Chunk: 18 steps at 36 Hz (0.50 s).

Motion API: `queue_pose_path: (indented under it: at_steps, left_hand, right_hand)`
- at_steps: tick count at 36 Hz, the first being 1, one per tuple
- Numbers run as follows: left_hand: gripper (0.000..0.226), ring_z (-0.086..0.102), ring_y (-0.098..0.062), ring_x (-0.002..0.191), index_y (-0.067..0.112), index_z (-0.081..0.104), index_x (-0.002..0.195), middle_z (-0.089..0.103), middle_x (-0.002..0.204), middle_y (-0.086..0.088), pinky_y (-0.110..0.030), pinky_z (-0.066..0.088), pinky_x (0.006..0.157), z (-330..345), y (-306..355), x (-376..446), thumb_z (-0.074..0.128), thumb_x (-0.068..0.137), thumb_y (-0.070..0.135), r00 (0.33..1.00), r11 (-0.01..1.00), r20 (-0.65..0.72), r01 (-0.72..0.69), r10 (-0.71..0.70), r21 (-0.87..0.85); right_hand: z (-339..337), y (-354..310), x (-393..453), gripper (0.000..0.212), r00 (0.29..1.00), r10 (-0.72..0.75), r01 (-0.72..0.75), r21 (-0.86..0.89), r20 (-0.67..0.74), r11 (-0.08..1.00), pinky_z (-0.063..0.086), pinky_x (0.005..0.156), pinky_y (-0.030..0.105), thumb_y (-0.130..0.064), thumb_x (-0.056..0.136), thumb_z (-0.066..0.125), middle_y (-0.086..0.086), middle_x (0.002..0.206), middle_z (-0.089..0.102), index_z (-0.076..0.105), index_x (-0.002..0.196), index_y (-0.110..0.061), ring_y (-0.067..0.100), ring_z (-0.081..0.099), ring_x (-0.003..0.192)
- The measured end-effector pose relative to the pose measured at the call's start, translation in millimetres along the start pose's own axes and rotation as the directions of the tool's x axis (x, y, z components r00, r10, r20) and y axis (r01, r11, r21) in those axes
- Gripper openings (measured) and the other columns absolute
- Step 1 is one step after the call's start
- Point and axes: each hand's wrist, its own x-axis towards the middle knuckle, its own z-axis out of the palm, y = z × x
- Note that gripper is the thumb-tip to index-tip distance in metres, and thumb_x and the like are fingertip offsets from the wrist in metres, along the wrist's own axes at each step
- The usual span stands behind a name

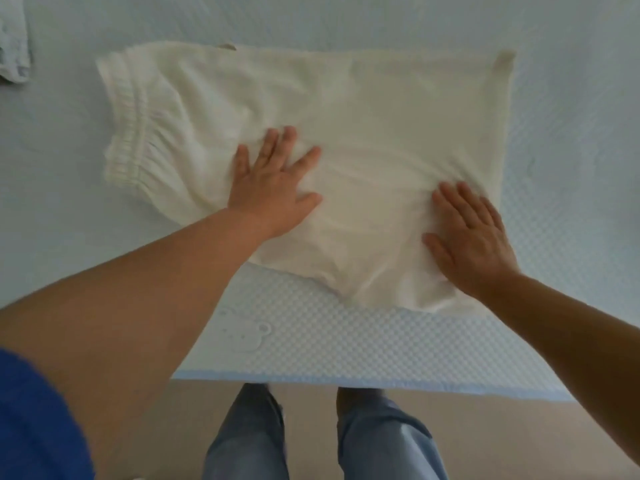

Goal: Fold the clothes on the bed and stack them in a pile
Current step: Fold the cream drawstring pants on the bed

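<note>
A cream-white pair of trousers [363, 109] lies spread across the pale blue bed [571, 202], its gathered elastic waistband at the left end. My left hand [273, 185] presses flat on the cloth near the waistband, fingers straight and spread. My right hand [471, 237] rests flat on the cloth's near right part, fingers straight. Small wrinkles run between the two hands. Neither hand grips any fabric.
Another light garment [14, 39] lies at the bed's far left corner, partly cut off by the frame. The bed's near edge [346, 384] runs just in front of my legs, with beige floor below.
</note>
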Motion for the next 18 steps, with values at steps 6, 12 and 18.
queue_pose_path:
  at_steps: [6, 12, 18]
  left_hand:
    - [0.058, 0.032, -0.031, 0.135, 0.016, 0.052, 0.131, 0.042, 0.142, -0.016, -0.043, 0.025, 0.107, -11.8, 43.7, -45.6, 0.065, 0.077, 0.031, 0.979, 0.968, -0.203, -0.033, -0.018, -0.248]
    - [0.048, 0.057, -0.027, 0.089, 0.015, 0.058, 0.111, 0.059, 0.099, -0.006, -0.031, 0.039, 0.071, 24.2, 89.6, -133.0, 0.072, 0.072, 0.040, 0.998, 0.923, -0.069, -0.019, -0.008, -0.386]
    - [0.072, 0.056, -0.019, 0.103, 0.030, 0.036, 0.133, 0.057, 0.114, 0.005, -0.034, 0.047, 0.081, 53.6, 97.8, -139.8, 0.069, 0.073, 0.051, 0.970, 0.795, 0.110, 0.243, -0.219, -0.557]
  right_hand:
    - [4.9, -10.0, -58.8, 0.063, 0.886, 0.461, -0.422, 0.316, -0.056, 0.850, 0.023, 0.112, 0.044, -0.026, 0.085, 0.060, 0.011, 0.143, 0.034, 0.036, 0.140, -0.008, 0.029, 0.028, 0.132]
    - [19.5, -11.9, -87.4, 0.051, 0.568, 0.785, -0.715, 0.621, 0.249, 0.321, 0.045, 0.074, 0.029, -0.031, 0.084, 0.063, 0.000, 0.116, 0.054, 0.046, 0.131, -0.019, 0.016, 0.054, 0.090]
    - [17.1, 1.3, -85.1, 0.008, 0.586, 0.722, -0.609, 0.788, 0.368, 0.093, 0.052, 0.077, 0.031, -0.021, 0.084, 0.066, -0.003, 0.089, 0.063, 0.059, 0.082, -0.020, 0.016, 0.061, 0.084]
